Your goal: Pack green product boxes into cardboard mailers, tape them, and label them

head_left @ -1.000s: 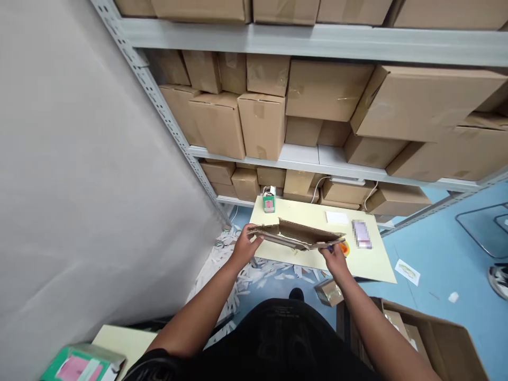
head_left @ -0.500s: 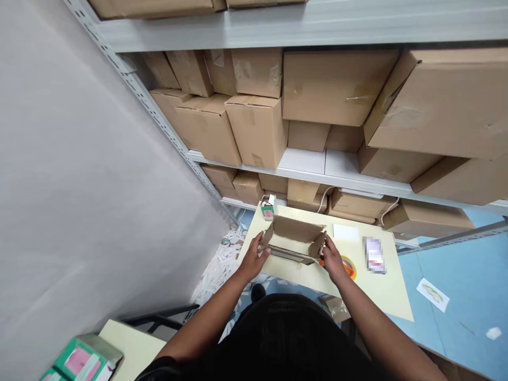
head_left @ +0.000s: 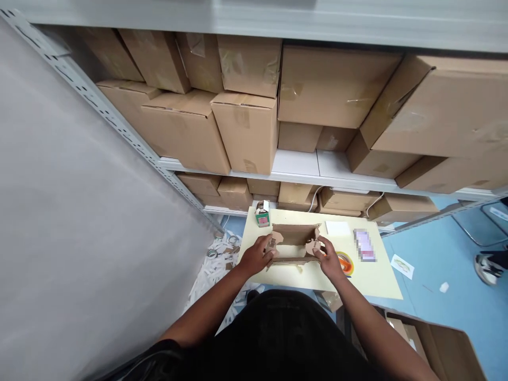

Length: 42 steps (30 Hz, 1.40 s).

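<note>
An open cardboard box (head_left: 296, 235) rests on or just above the pale yellow table (head_left: 367, 283), its long walls upright. My left hand (head_left: 255, 258) grips its left end, fingers on a small torn-edged flap (head_left: 273, 241) bent inward. On the other end my right hand (head_left: 329, 259) is closed around a similar flap (head_left: 313, 246). A yellow and orange tape roll (head_left: 346, 264) lies just right of my right hand. Behind the box stands a small green and white carton (head_left: 262, 216) with its top open.
White paper (head_left: 337, 228) and a blurred-out purple item (head_left: 364, 245) lie on the table. A grey shelf rack (head_left: 293, 163) full of cardboard boxes stands behind. Paper scraps (head_left: 206, 270) cover the floor at left. A person's shoe (head_left: 486, 269) shows at far right.
The end flaps of the box now bend inward over the opening under my fingers. The box sits more level, and my view has shifted right.
</note>
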Tool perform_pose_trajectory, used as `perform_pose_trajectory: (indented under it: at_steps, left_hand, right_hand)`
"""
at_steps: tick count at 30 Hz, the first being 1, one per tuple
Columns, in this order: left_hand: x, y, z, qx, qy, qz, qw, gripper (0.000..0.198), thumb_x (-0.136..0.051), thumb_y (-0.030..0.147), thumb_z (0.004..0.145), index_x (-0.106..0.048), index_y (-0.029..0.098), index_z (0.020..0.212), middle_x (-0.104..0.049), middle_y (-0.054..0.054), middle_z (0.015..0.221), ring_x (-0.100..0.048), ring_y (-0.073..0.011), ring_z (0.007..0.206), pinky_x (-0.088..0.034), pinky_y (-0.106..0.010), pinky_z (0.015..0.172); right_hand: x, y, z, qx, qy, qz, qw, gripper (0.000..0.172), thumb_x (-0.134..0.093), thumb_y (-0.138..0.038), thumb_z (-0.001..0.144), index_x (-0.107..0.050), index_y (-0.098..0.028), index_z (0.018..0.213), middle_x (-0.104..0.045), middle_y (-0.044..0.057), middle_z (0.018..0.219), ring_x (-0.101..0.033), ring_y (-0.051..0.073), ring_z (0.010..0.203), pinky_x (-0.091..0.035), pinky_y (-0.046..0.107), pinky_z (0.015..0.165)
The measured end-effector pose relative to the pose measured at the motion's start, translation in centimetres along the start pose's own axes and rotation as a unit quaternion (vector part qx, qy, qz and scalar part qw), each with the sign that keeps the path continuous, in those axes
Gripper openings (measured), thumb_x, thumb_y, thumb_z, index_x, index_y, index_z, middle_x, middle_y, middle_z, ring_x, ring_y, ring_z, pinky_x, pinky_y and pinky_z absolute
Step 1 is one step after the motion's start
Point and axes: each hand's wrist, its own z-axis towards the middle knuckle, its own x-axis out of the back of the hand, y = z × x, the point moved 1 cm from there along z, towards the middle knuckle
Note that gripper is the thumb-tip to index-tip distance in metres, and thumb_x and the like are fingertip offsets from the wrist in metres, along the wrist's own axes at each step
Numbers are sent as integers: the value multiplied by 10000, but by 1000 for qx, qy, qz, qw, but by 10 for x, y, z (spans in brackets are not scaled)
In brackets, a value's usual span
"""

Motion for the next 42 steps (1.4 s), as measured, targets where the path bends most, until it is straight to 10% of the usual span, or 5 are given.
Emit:
perform_pose_trajectory:
  at_steps: [16,22,35,42]
  left_hand:
    - [-33,-13,25,-27,50,11,998,518,-418,351,1054,-366,266,1562,-355,-128,1605,-396,-280,1486,-414,-472,1200]
    - [-19,-16,28,-57,73,0,996,716,-484,298,1014,-153,267,1648,-318,-131,1650,-337,-284,1529,-338,-504,1245]
    - [-4,-7,35,-9,19,-81,997,648,-453,375,1024,-266,254,1633,-405,-102,1615,-396,-257,1483,-322,-451,1232]
    - [-1,9,25,19,27,-58,998,448,-460,462,1030,-467,260,1430,-610,-72,1358,-657,-188,952,-524,-357,906]
  right_hand:
    - [49,14,22,128,-234,-96,959,634,-470,-295,967,-393,-339,1594,-269,23,1709,-250,279,1575,-296,528,1261]
    - [21,16,8,96,-125,-85,984,557,-482,-445,1020,-426,-314,1559,-297,62,1694,-274,270,1565,-282,515,1269]
    - [-10,10,-9,94,7,-60,994,429,-489,-496,1018,-543,-215,1338,-496,151,1507,-452,300,1430,-355,551,1209]
    - [-22,14,-23,62,54,-66,994,599,-545,-512,981,-413,-198,1473,-510,182,1460,-498,329,1366,-419,554,1144]
